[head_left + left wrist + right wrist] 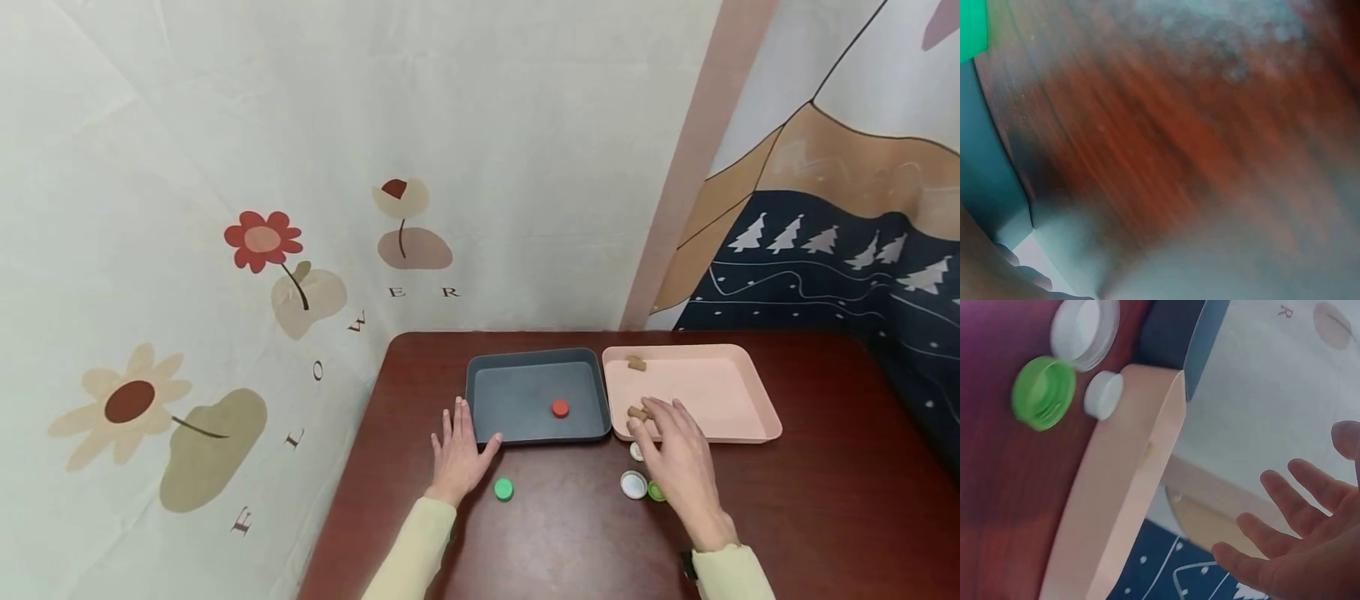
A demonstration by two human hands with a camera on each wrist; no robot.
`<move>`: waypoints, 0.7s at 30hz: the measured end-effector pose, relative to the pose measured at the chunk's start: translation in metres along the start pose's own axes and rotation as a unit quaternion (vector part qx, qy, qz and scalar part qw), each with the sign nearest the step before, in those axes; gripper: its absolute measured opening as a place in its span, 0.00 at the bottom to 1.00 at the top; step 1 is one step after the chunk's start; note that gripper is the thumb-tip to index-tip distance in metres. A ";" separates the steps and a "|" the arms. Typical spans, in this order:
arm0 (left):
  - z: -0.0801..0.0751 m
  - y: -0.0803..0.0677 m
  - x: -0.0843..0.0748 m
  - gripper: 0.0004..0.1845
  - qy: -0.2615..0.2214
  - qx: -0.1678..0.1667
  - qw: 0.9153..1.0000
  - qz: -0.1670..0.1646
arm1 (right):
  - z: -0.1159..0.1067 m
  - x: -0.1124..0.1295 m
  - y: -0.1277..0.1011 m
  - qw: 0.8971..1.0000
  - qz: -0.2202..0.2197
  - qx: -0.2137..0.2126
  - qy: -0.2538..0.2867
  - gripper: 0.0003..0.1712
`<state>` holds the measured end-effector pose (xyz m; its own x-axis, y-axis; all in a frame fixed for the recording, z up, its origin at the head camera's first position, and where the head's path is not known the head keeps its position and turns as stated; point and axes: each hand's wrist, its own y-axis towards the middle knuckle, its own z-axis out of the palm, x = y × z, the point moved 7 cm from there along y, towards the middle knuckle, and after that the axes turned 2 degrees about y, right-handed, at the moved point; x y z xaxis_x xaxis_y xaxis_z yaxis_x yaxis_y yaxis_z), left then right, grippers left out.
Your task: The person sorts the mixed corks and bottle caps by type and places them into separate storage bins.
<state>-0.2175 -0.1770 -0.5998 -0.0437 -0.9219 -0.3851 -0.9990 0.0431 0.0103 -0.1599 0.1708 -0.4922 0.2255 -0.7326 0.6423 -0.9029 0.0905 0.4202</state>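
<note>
My left hand (457, 458), fingers spread and straight, rests at the near left corner of the dark grey tray (517, 383). A red bottle cap (560, 408) lies inside that tray. In the head view a green bottle cap (503, 489) sits on the table close to my left thumb. My right hand (682, 450) hovers over the front left part of the pink tray (720, 392), fingers loosely extended and holding nothing. Just beyond its fingertips lies a brown cork-like piece (637, 413), partly hidden by them. Another brown piece (637, 363) is near the tray's back left corner.
Before the pink tray, a small white cap (1104, 395), a larger white lid (1085, 331) and a light green cap (1044, 392) lie on the dark red wooden table (555, 550). The two trays stand side by side. A printed cloth (525, 167) hangs behind the table.
</note>
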 end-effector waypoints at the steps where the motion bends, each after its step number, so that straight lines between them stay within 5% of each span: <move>1: 0.000 0.000 0.000 0.54 0.000 -0.001 1.000 0.001 | -0.003 -0.003 -0.002 1.000 0.008 -0.001 0.003 0.22; 8: 0.001 -0.001 0.001 0.54 0.001 -0.004 1.000 0.005 | -0.015 -0.035 -0.025 0.996 0.084 0.019 0.008 0.26; 21: 0.005 0.001 0.003 0.55 -0.006 0.003 1.000 -0.006 | -0.016 -0.073 -0.066 0.985 0.149 0.082 0.023 0.34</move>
<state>-0.2184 -0.1782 -0.6057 -0.0326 -0.9173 -0.3968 -0.9994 0.0357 -0.0004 -0.1111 0.2289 -0.5565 -0.0457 -0.6578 0.7518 -0.9776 0.1843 0.1018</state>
